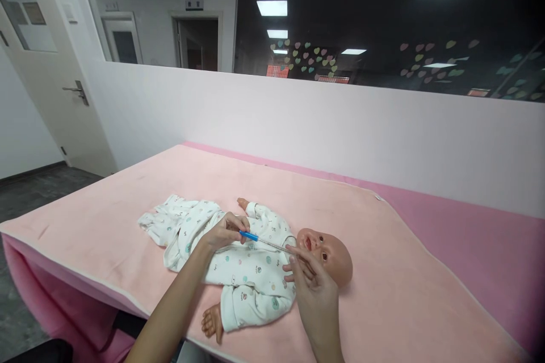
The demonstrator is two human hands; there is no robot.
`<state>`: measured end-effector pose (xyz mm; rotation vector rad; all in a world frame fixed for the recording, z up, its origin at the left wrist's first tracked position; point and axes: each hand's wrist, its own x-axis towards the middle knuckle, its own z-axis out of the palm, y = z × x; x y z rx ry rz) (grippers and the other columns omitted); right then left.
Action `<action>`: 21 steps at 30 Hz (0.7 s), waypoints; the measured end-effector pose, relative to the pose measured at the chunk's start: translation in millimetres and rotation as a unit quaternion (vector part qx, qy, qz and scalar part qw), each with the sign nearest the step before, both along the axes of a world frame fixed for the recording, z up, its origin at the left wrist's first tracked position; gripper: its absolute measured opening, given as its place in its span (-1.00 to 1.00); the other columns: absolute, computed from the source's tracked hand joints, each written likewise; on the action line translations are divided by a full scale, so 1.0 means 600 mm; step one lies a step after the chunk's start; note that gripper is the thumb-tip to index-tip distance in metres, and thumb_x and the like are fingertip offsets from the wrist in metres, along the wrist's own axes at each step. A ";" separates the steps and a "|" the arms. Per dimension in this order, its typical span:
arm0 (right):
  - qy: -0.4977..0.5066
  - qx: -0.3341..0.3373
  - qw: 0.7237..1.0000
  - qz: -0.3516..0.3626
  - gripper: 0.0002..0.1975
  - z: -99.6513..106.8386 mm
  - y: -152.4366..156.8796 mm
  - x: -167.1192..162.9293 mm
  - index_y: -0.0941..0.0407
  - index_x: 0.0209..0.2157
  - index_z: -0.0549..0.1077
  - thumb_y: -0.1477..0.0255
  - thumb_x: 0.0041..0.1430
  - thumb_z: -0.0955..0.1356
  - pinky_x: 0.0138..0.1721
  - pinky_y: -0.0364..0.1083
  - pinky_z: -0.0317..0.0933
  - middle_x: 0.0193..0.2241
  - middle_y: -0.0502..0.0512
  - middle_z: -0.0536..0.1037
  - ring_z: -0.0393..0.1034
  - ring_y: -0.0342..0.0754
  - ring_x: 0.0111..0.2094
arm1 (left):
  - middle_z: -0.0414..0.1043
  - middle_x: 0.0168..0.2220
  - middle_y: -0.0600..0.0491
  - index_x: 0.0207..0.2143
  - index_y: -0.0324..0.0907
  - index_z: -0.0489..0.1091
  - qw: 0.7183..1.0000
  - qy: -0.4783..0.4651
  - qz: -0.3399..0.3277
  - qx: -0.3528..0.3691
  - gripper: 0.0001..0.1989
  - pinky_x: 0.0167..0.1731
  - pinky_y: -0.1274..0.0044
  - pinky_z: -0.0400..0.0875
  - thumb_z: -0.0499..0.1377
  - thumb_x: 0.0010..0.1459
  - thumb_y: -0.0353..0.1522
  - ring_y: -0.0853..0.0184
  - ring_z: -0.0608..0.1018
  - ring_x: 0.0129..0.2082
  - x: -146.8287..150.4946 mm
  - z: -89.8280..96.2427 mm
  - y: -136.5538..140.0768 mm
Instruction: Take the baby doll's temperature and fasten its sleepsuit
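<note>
A baby doll lies on its back on the pink blanket, its head to the right, dressed in a white patterned outfit. Above its chest I hold a thin glass thermometer with a blue end. My left hand pinches the blue end. At the clear end, the fingers of my right hand close on the tip near the doll's chin, covering part of its face. The thermometer slants slightly down to the right between both hands.
The pink blanket covers a table that meets a white wall at the back. Above the wall a dark window carries heart stickers. A door stands at the left, and a black object shows at the lower left.
</note>
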<state>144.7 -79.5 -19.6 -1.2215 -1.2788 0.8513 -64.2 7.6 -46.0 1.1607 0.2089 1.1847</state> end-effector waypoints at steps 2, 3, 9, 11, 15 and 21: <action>0.000 -0.006 1.000 -0.004 -0.63 -0.001 -0.003 0.000 0.17 -0.23 0.42 0.21 -0.01 0.31 -0.48 -0.11 0.37 -0.33 0.18 0.50 0.40 -0.08 -0.45 | 0.42 -0.48 0.10 -0.55 -0.20 0.45 1.000 0.007 0.006 -0.008 -0.80 -0.60 0.61 0.32 0.36 -0.33 -0.46 0.46 0.46 -0.61 0.000 -0.002 0.000; 0.002 -0.009 1.000 -0.003 -0.62 -0.001 -0.004 0.000 0.18 -0.22 0.42 0.21 -0.01 0.31 -0.48 -0.11 0.36 -0.33 0.18 0.50 0.39 -0.08 -0.46 | 0.42 -0.49 0.10 -0.56 -0.22 0.43 1.000 0.008 0.010 -0.010 -0.79 -0.60 0.61 0.33 0.37 -0.35 -0.45 0.45 0.47 -0.60 -0.001 -0.004 0.000; -0.008 -0.017 1.000 0.005 -0.59 -0.003 -0.008 -0.006 0.19 -0.20 0.41 0.18 0.01 0.30 -0.48 -0.11 0.34 -0.37 0.17 0.50 0.36 -0.12 -0.52 | 0.38 -0.59 0.13 -0.61 -0.27 0.35 1.000 0.012 0.011 -0.021 -0.69 -0.60 0.63 0.31 0.40 -0.39 -0.32 0.46 0.44 -0.63 -0.006 -0.013 0.003; -0.015 -0.010 1.000 0.005 -0.61 -0.003 -0.009 -0.007 0.17 -0.20 0.40 0.19 0.02 0.29 -0.49 -0.13 0.33 -0.37 0.15 0.50 0.37 -0.11 -0.50 | 0.40 -0.57 0.12 -0.60 -0.27 0.37 0.999 0.016 0.023 -0.024 -0.70 -0.59 0.61 0.31 0.40 -0.40 -0.35 0.46 0.44 -0.63 -0.005 -0.013 0.003; -0.088 0.057 0.994 -0.019 -0.68 -0.004 -0.014 -0.003 0.13 -0.22 0.44 0.23 0.06 0.28 -0.53 -0.18 0.31 -0.50 0.07 0.50 0.38 -0.11 -0.50 | 0.44 -0.52 0.06 -0.55 -0.25 0.43 0.997 0.007 0.064 -0.041 -0.75 -0.51 0.55 0.35 0.36 -0.29 -0.29 0.40 0.47 -0.56 0.002 -0.009 0.005; -0.206 0.156 0.955 -0.146 -0.74 -0.048 -0.068 0.034 0.07 -0.30 0.48 0.24 0.08 0.26 -0.42 -0.21 0.34 -0.37 0.04 0.53 0.43 -0.10 -0.45 | 0.48 -0.46 -0.08 -0.36 -0.32 0.48 0.979 0.165 0.116 -0.031 -0.62 -0.39 0.50 0.32 0.10 0.04 -0.16 0.33 0.47 -0.46 0.021 0.005 0.001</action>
